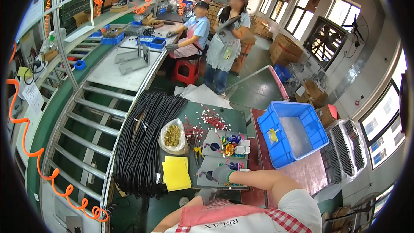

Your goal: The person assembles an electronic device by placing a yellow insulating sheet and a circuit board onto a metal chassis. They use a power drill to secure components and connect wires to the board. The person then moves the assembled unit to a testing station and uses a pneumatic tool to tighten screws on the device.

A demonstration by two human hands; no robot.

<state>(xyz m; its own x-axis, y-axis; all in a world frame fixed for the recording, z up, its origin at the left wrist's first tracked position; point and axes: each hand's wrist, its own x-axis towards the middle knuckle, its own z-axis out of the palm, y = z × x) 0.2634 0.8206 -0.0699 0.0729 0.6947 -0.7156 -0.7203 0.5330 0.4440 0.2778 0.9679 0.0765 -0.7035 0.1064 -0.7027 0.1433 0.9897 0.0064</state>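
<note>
Holding our gloved right hand (223, 174) over the nearer grey panel (214, 167), we cannot tell whether it grips; our left hand (208, 195) sits closer to us, its fingers unclear too. Beyond the right hand lies a second grey panel (210, 139) bearing components. Left of our hands, yellow sheets (177, 173) stand between us and the black cables (140, 146); a blue bin (268, 123) stands to the right.
</note>
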